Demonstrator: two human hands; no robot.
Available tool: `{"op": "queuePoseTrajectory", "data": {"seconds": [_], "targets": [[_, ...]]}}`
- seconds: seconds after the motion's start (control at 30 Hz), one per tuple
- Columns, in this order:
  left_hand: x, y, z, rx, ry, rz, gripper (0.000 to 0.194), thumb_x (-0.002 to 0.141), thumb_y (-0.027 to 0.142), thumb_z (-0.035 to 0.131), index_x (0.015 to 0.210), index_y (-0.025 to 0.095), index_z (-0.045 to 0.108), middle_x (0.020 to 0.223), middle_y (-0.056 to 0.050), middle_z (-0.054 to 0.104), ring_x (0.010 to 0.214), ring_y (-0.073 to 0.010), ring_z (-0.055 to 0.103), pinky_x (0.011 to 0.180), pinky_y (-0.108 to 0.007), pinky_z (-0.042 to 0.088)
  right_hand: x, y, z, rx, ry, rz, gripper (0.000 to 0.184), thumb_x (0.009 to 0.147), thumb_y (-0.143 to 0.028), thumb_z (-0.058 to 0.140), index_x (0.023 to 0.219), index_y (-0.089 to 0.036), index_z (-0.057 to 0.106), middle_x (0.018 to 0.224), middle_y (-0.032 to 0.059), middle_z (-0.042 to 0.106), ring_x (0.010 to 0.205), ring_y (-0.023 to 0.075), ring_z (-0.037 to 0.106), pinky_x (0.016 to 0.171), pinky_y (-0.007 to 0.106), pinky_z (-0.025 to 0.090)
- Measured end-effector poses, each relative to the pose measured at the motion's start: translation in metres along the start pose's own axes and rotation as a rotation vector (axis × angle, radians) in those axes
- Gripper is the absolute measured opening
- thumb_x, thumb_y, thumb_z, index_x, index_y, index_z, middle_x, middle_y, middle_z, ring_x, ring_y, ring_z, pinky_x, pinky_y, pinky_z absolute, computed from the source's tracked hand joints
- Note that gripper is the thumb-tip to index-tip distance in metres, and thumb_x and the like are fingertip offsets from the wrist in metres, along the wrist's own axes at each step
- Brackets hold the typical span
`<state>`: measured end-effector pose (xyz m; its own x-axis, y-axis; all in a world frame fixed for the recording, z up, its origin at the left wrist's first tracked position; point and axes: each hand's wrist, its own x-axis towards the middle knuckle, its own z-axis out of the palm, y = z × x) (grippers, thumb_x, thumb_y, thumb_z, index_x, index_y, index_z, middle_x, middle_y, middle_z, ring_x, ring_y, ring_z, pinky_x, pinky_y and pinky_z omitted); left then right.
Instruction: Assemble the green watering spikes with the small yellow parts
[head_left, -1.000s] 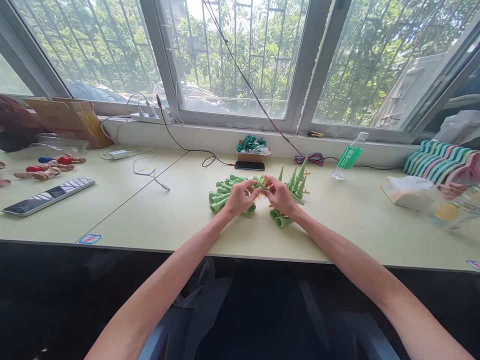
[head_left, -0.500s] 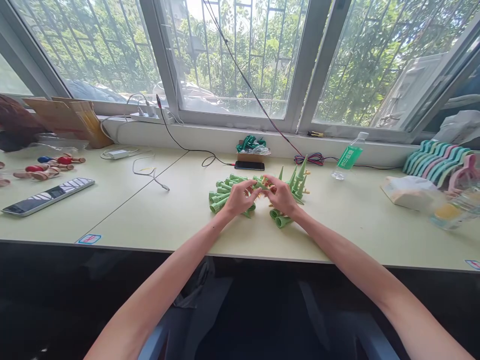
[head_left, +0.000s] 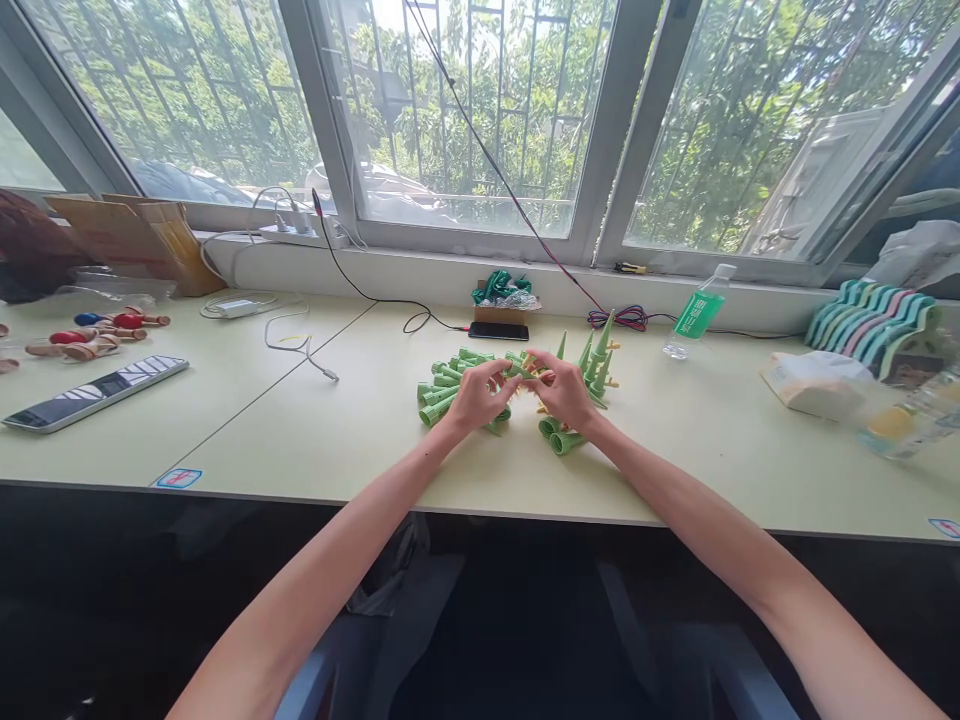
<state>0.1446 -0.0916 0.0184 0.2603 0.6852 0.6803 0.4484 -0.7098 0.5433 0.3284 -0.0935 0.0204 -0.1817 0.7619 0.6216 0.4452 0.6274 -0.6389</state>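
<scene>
My left hand point(head_left: 480, 393) and my right hand point(head_left: 561, 388) meet above the table, with fingers closed on a small green plastic cone-shaped piece point(head_left: 519, 368). The fingers hide much of that piece. Left of my left hand lies a pile of green hollow tubes point(head_left: 436, 398), open ends facing outward. By my right hand, several green spiky cones point(head_left: 600, 355) with pale yellow pegs stand upright or lean. Two green tubes point(head_left: 561, 440) lie in front of it, their openings toward me. Pale yellow bits show between my hands, too small to make out.
A black phone point(head_left: 499, 331) lies beyond my hands, before a small box with green wrapping point(head_left: 504, 290). Right are a water bottle point(head_left: 695, 315), a tissue pack point(head_left: 817, 385) and teal hanger-like pieces point(head_left: 870, 320). Left lie a white cable point(head_left: 304, 345) and wooden kendama-like toys point(head_left: 94, 340).
Both hands stay in nearly the same place, with only slight finger movement around the green piece. At the far right, a pink hanger-like piece and another person's hand have gone from view.
</scene>
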Motion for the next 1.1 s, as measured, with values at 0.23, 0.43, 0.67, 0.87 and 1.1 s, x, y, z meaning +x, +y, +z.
{"op": "queuePoseTrajectory", "data": {"seconds": [0.23,0.43,0.67,0.87,1.1], "targets": [[-0.001,0.003,0.0,-0.076,0.006,-0.08,0.033,0.084,0.039,0.067,0.106,0.021,0.049,0.083,-0.001,0.064,0.064,-0.0139,0.062,0.059,-0.026,0.049,0.0,0.002,0.003,-0.089,0.023,-0.081,0.043,0.086,-0.038,0.068,0.126,-0.022,0.063,0.097,0.007,0.073,0.066,0.0161,0.064,0.072,0.032,0.056],[0.0,0.002,0.0,-0.003,-0.017,-0.036,0.032,0.085,0.042,0.066,0.105,0.021,0.054,0.103,-0.006,0.066,0.077,-0.0157,0.06,0.064,-0.026,0.048,-0.001,0.012,0.009,-0.137,-0.02,-0.185,0.04,0.088,-0.027,0.065,0.127,-0.024,0.062,0.109,0.0096,0.07,0.084,0.0204,0.068,0.078,0.035,0.057],[0.001,0.002,-0.001,0.044,0.002,0.021,0.023,0.089,0.042,0.061,0.088,0.02,0.06,0.089,-0.005,0.064,0.085,-0.0193,0.06,0.073,-0.03,0.046,-0.004,0.011,0.01,-0.113,-0.103,-0.209,0.047,0.089,-0.027,0.064,0.135,-0.028,0.056,0.116,0.008,0.07,0.091,0.0224,0.07,0.08,0.038,0.059],[0.003,0.006,-0.003,-0.117,-0.002,-0.107,0.03,0.091,0.046,0.055,0.081,0.019,0.063,0.079,-0.003,0.066,0.076,-0.0168,0.061,0.071,-0.028,0.046,-0.003,0.006,0.008,-0.047,-0.119,-0.227,0.047,0.087,-0.032,0.071,0.132,-0.025,0.057,0.098,0.0064,0.073,0.086,0.0209,0.07,0.083,0.038,0.058],[0.006,0.006,-0.006,-0.378,0.061,-0.268,0.033,0.083,0.05,0.066,0.076,0.018,0.066,0.075,-0.002,0.065,0.068,-0.0145,0.059,0.062,-0.026,0.046,0.001,0.001,0.002,0.127,-0.014,-0.065,0.055,0.079,-0.05,0.076,0.124,-0.023,0.06,0.089,0.004,0.069,0.078,0.0186,0.069,0.07,0.033,0.06]]}}
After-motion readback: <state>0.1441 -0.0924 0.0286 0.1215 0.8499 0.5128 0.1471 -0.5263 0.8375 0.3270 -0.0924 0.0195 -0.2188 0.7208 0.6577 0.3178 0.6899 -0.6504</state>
